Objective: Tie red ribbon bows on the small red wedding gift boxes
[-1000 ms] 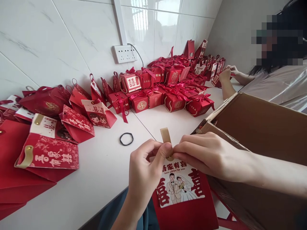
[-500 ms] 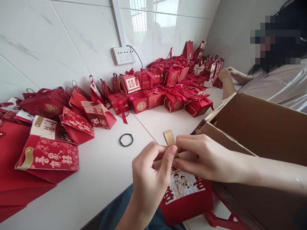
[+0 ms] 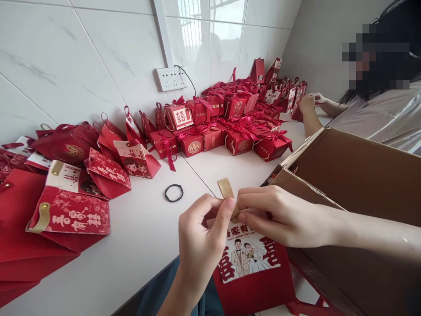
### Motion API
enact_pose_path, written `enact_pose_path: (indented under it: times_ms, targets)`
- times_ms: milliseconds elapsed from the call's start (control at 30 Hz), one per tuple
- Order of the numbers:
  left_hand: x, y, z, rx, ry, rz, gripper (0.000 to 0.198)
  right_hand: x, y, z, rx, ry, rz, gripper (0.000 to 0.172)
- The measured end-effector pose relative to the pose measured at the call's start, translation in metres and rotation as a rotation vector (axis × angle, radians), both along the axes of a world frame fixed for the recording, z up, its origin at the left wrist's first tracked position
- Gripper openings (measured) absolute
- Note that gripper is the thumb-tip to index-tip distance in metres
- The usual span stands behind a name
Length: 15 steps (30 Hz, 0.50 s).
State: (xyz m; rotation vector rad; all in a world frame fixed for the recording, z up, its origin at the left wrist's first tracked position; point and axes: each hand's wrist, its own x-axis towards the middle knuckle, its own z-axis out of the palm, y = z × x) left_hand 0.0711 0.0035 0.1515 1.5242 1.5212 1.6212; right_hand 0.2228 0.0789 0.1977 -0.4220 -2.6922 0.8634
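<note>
1. Left hand (image 3: 202, 235) pinches the gold strap (image 3: 225, 188) between thumb and finger.
2. Right hand (image 3: 279, 215) bends its fingers at the strap's base; I cannot tell whether it grips.
3. The bag (image 3: 255, 274) is below both hands, beside the carton (image 3: 371, 169).

The left hand (image 3: 205, 237) and right hand (image 3: 278, 217), 2 bare hands with slender fingers, join slim bare forearms. The right forearm (image 3: 365, 230) bears 1 small pale fleck. Dark teal cloth (image 3: 205, 303), softly creased, covers the lap beyond the surface's (image 3: 131, 245) near edge.
</note>
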Motion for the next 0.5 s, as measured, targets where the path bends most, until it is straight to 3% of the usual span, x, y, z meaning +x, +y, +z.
enact_pose_path:
  times_ms: [100,233,367,500]
  targets:
    - [-0.002,0.002,-0.003,-0.003,-0.02,-0.035,0.033,0.003,0.007,0.005,-0.068,-0.064,-0.004,0.02]
    - [0.001,0.007,-0.008,0.014,0.014,-0.109,0.028,0.01,0.018,0.014,-0.229,-0.021,-0.174,0.026]
    - [0.01,0.012,-0.012,0.123,0.129,-0.263,0.025,0.012,0.017,0.024,-0.185,-0.017,-0.201,0.016]
    - [0.006,0.018,-0.02,0.143,0.04,-0.264,0.023,0.026,0.013,0.04,-0.109,-0.042,-0.267,0.017]
